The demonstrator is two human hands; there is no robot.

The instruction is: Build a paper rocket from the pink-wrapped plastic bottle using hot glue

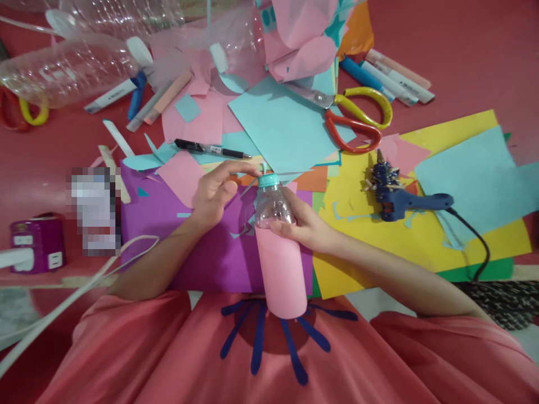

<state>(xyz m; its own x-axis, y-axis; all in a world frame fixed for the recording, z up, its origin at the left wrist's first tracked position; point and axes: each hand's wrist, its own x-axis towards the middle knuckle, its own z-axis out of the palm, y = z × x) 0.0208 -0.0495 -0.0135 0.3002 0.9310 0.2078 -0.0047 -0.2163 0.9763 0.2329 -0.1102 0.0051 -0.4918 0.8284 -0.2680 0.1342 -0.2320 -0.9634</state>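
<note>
A clear plastic bottle (275,210) with a turquoise cap (268,180) has pink paper (281,272) wrapped round its lower part. It leans toward my body at the table's front edge. My right hand (309,221) grips the bottle near its shoulder, with the thumb over the paper's top edge. My left hand (217,191) is beside the cap, thumb and forefinger apart, the forefinger stretched to the cap's top. Whether that fingertip touches the cap or a tiny turquoise piece above it, I cannot tell. Purple paper (202,258) lies beneath.
Scissors (330,104) and a black pen (213,149) lie on scattered paper. A blue glue gun (404,202) rests on yellow paper (345,247), its cord trailing right. Clear bottles (84,67) and markers lie at the back. A purple power adapter (42,241) is at left.
</note>
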